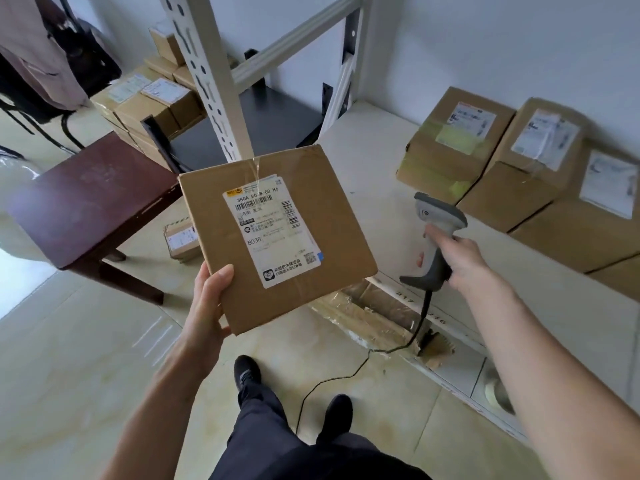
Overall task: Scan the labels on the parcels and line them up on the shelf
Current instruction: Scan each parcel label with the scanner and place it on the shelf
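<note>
Left hand (pixel 207 306) grips a flat square cardboard parcel (pixel 277 237) — glossy white label (pixel 273 230) up — while right hand (pixel 457 261) clasps the grey pistol-shaped scanner (pixel 436 233) beside it.

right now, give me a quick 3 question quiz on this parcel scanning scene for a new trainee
1. True or false: the left hand holds the parcel with its label facing up.
2. What does the right hand grip?
A. a tape roll
B. the scanner
C. a pen
3. Fill in: the parcels already lined up on the shelf sit along the ____ side of the view.

Key: 1 true; 2 B; 3 right
</note>
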